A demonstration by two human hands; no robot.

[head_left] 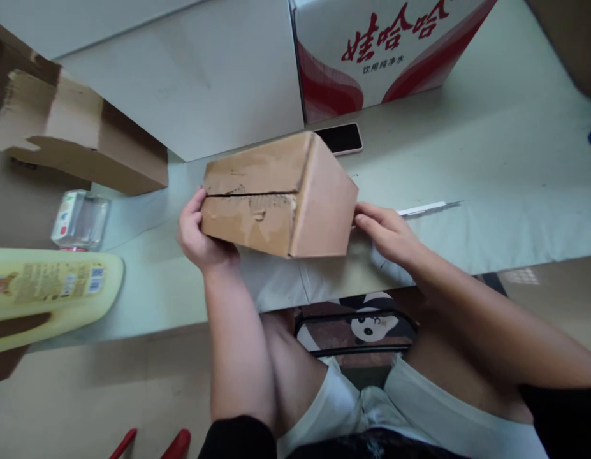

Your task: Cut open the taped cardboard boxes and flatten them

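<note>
A small brown cardboard box [276, 194] rests on the pale table [491, 210], its closed flaps with a torn seam facing me. My left hand [199, 236] grips the box's left end, thumb on the flap face and fingers curled underneath. My right hand [388, 233] lies against the box's right lower corner, fingers stretched flat on the table. A thin white knife or pen [426, 208] lies just beyond my right hand.
A black phone [340, 138] lies behind the box. A white and red printed carton [381, 51] and a plain white box [194, 76] stand at the back. An open brown carton [80, 137], a clear bottle [80, 220] and a yellow bottle [46, 287] sit at the left.
</note>
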